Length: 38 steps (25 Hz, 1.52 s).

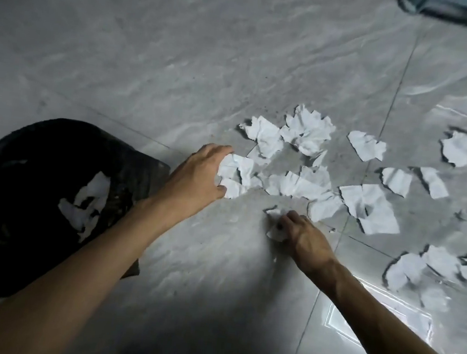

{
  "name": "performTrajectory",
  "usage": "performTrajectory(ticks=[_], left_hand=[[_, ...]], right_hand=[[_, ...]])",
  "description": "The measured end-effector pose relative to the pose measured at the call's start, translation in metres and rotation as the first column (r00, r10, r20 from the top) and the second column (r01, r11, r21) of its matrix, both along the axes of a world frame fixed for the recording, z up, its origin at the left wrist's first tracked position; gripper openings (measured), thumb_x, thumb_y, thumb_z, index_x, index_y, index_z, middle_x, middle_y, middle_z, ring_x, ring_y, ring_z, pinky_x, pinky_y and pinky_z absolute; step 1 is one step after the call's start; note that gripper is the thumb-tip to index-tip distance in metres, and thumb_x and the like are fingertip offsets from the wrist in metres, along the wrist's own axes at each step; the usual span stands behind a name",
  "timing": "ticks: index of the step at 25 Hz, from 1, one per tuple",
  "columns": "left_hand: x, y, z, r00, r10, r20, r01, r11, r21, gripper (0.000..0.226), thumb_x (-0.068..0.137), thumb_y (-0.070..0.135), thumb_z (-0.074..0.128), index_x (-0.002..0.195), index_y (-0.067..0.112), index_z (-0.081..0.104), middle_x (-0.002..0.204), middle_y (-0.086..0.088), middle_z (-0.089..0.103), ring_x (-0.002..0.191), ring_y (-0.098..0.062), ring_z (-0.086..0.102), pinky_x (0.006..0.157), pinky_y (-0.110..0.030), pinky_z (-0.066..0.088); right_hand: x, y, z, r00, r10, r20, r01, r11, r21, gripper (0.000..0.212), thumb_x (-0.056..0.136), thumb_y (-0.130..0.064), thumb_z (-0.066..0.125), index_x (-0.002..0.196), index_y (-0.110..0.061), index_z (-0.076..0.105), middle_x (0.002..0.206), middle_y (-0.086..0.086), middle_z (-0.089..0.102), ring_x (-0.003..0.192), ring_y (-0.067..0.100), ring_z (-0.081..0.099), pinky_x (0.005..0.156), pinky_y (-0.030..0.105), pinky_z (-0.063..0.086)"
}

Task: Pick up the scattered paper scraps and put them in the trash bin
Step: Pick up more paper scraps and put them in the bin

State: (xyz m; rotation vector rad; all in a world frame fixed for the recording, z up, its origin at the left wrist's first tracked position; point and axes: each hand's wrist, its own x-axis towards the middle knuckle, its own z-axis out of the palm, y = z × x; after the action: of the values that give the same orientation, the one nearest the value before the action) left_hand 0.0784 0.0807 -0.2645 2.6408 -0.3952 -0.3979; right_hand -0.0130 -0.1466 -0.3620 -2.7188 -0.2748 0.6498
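Several white paper scraps [300,184] lie scattered over the grey tiled floor, from the middle to the right edge. My left hand [198,173] reaches to the left end of the pile, with fingers and thumb closing around a crumpled scrap [237,174]. My right hand [304,236] is lower on the floor, its fingers pinched on a small scrap [274,230]. A black trash bin [37,199] lined with a dark bag stands at the left, with white scraps [85,201] lying inside it.
The floor is glossy grey tile with grout lines [389,112] and a bright light reflection [379,313] at the lower right. A dark object [460,10] sits at the top right corner. More scraps [433,270] lie at the right.
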Motion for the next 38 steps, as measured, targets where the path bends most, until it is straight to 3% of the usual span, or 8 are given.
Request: performTrajectory(ticks=[4,8,13,18,22,28,33,38], left_hand=[[0.016,-0.016,-0.049,0.997,-0.041,-0.062,0.047,0.995,0.092,0.080,0.069,0.016,0.074,0.138,0.026,0.036,0.145,-0.003,0.030,0.122,-0.029,0.047,0.095,-0.041,0.046],[0.023,-0.028,-0.096,0.978,-0.045,-0.203,0.093,0.968,0.234,0.086,0.071,0.019,0.073,0.144,0.031,0.029,0.155,-0.008,0.012,0.133,-0.033,0.033,0.105,-0.038,0.038],[0.015,-0.029,-0.113,0.990,0.022,-0.139,0.001,0.987,0.163,0.037,0.075,0.000,0.064,0.110,0.008,0.058,0.116,-0.017,0.055,0.108,-0.034,0.052,0.085,-0.030,0.039],[0.009,-0.020,-0.069,0.961,0.132,-0.243,-0.113,0.989,0.091,0.009,0.074,0.009,0.066,0.068,0.012,0.059,0.082,-0.013,0.071,0.086,-0.030,0.065,0.062,-0.035,0.044],[0.012,-0.016,0.009,0.978,0.152,-0.143,-0.157,0.987,-0.023,0.010,0.069,0.017,0.073,0.076,0.012,0.067,0.073,-0.009,0.069,0.073,-0.027,0.062,0.065,-0.034,0.047],[0.008,0.032,0.118,0.960,0.270,0.074,-0.254,0.951,-0.176,0.009,0.070,0.026,0.074,0.072,0.025,0.065,0.059,0.012,0.064,0.050,0.006,0.060,0.051,-0.006,0.038],[-0.010,0.120,0.149,0.859,0.463,0.218,-0.463,0.885,-0.052,0.011,0.069,0.029,0.072,0.078,0.024,0.069,0.065,0.011,0.060,0.067,-0.012,0.058,0.055,-0.017,0.037],[-0.042,0.195,0.116,0.818,0.574,0.011,-0.569,0.808,0.150,0.018,0.072,0.017,0.070,0.090,0.015,0.069,0.086,-0.007,0.068,0.077,-0.021,0.061,0.062,-0.026,0.042]], right_hand=[[-0.018,-0.009,0.006,0.992,-0.123,0.019,0.110,0.935,0.338,0.028,0.079,0.000,0.054,0.101,-0.012,0.066,0.112,0.009,0.064,0.101,0.029,0.064,0.083,0.034,0.050],[-0.022,-0.047,0.004,0.927,-0.338,0.164,0.258,0.890,0.375,0.022,0.077,0.004,0.060,0.083,-0.018,0.062,0.106,0.002,0.059,0.085,0.020,0.061,0.074,0.030,0.049],[-0.014,-0.069,-0.007,0.957,-0.209,0.200,0.175,0.969,0.174,0.015,0.071,-0.003,0.069,0.081,-0.014,0.069,0.141,0.013,0.053,0.125,0.036,0.047,0.103,0.037,0.041],[-0.012,-0.050,-0.015,0.949,-0.278,0.148,0.241,0.943,0.228,0.022,0.075,0.007,0.058,0.092,0.000,0.070,0.111,0.017,0.064,0.100,0.037,0.055,0.084,0.042,0.052],[-0.004,-0.040,-0.003,0.926,-0.367,0.090,0.322,0.890,0.324,0.015,0.079,0.005,0.057,0.079,0.000,0.071,0.086,0.014,0.069,0.082,0.030,0.064,0.073,0.044,0.054],[0.039,0.021,0.066,0.808,-0.584,-0.076,0.489,0.594,0.639,0.010,0.080,-0.006,0.071,0.077,-0.015,0.071,0.071,-0.001,0.069,0.061,0.007,0.060,0.059,0.017,0.044],[0.072,0.108,0.167,0.865,-0.432,-0.256,0.380,0.230,0.896,0.011,0.079,-0.004,0.072,0.077,-0.015,0.068,0.063,0.001,0.059,0.055,0.008,0.051,0.053,0.014,0.042],[0.074,0.192,0.205,0.941,-0.207,-0.269,0.318,0.261,0.911,0.008,0.080,-0.003,0.072,0.085,-0.009,0.071,0.072,0.004,0.063,0.063,0.010,0.055,0.059,0.016,0.045]])
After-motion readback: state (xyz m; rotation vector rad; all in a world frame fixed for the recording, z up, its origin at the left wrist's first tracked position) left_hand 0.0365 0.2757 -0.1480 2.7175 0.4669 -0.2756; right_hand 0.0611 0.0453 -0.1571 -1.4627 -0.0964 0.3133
